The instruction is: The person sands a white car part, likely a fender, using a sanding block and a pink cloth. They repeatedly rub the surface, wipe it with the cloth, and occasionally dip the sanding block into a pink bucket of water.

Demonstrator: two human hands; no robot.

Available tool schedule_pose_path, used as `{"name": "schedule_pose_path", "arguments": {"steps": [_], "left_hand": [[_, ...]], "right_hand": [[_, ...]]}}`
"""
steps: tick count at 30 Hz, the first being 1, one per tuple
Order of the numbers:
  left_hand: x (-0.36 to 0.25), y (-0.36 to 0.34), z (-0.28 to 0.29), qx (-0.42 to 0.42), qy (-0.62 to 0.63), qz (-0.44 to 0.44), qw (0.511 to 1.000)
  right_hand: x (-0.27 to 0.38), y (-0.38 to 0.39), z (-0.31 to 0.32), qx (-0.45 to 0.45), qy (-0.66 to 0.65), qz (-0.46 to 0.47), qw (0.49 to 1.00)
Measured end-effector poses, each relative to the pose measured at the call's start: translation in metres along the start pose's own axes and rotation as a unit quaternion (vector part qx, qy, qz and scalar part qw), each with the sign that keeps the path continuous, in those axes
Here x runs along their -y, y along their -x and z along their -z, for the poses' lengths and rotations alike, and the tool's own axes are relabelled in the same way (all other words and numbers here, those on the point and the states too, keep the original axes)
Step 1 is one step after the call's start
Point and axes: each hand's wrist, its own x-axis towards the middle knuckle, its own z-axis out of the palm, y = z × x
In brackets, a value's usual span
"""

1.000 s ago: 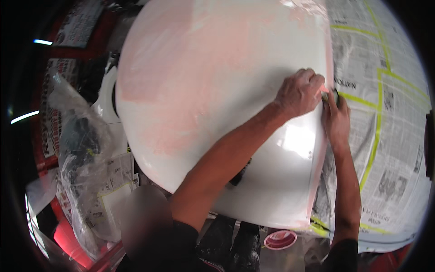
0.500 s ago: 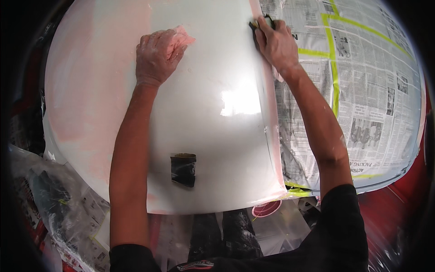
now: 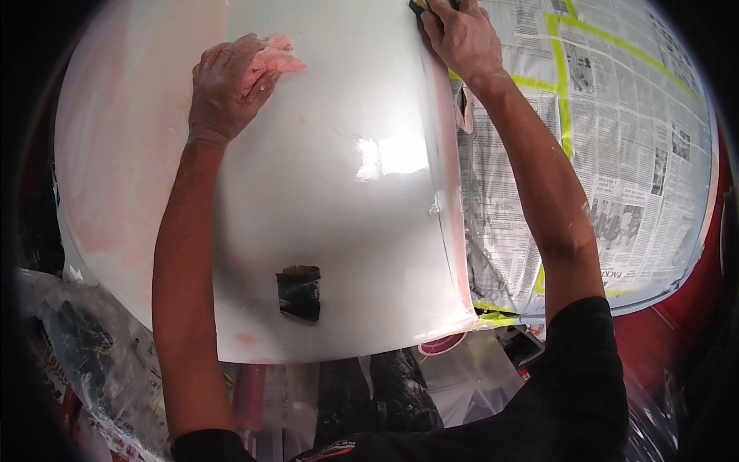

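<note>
A large curved white panel (image 3: 308,208) with pinkish patches lies before me. My left hand (image 3: 222,96), dusted white, is closed around a crumpled pink cloth (image 3: 271,63) over the panel's upper left part. At the top edge of the view my right hand (image 3: 466,48) grips a dark piece of sandpaper (image 3: 418,8) against the panel's right border, where a pink strip meets newspaper. The far end of that sandpaper is cut off by the frame. A second folded black sandpaper piece (image 3: 299,294) rests on the panel near its close edge.
Newspaper masking (image 3: 616,154) held by yellow-green tape (image 3: 566,115) covers the surface on the right. Clear plastic sheeting (image 3: 100,346) lies at the lower left. Red surfaces (image 3: 654,339) show at the lower right, and a round reddish rim (image 3: 440,345) below the panel.
My right hand has slid farther up along the panel's right border with the sandpaper. The left hand with the cloth sits higher and more to the left in the view, which has itself shifted slightly.
</note>
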Motion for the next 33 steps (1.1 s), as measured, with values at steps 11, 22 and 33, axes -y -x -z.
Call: {"name": "schedule_pose_path", "arguments": {"steps": [11, 22, 33], "left_hand": [[0.006, 0.01, 0.005, 0.017, -0.009, 0.002, 1.0], [0.002, 0.008, 0.015, 0.027, -0.006, 0.017, 0.999], [-0.001, 0.008, 0.017, 0.039, 0.001, 0.031, 0.999]], "right_hand": [[0.001, 0.028, -0.002, 0.018, -0.042, 0.027, 0.999], [0.019, 0.067, 0.007, -0.003, -0.079, 0.026, 0.996], [0.02, 0.016, -0.009, -0.006, -0.057, 0.0, 0.998]]}}
